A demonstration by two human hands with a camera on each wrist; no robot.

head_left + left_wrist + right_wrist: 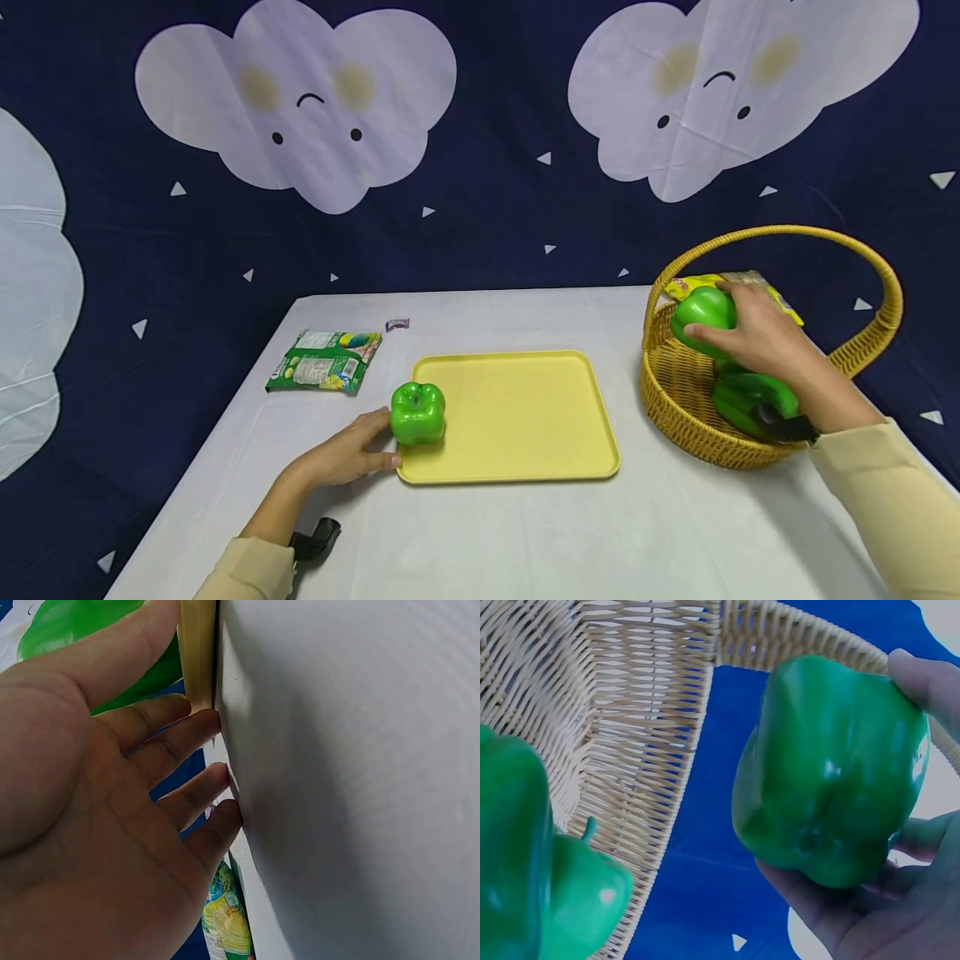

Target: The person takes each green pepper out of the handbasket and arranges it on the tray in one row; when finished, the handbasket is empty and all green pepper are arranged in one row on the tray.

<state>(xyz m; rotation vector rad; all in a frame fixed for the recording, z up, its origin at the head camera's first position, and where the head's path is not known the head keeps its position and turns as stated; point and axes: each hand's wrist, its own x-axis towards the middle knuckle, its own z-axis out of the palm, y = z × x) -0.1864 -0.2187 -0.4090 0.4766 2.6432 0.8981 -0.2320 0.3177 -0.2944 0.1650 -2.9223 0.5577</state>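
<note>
My right hand (757, 329) grips a green bell pepper (703, 318) above the wicker basket (678, 417). In the right wrist view, thumb and fingers wrap the sides of this bell pepper (829, 776). More green peppers (753, 402) lie inside the basket, partly hidden by the right arm. Another bell pepper (417, 414) stands upright on the left end of the yellow tray (517, 417). Beside it, my left hand (348, 450) rests at the tray's left edge with fingers extended. The left wrist view shows the left palm (112, 817) with spread fingers and nothing held.
A green snack bag (324, 361) lies left of the tray, near a small wrapped candy (397, 324). Behind the basket lies a yellow packet (780, 304). The basket's tall arched handle (780, 229) rises beside the right hand. A white cloth (480, 533) covers the table.
</note>
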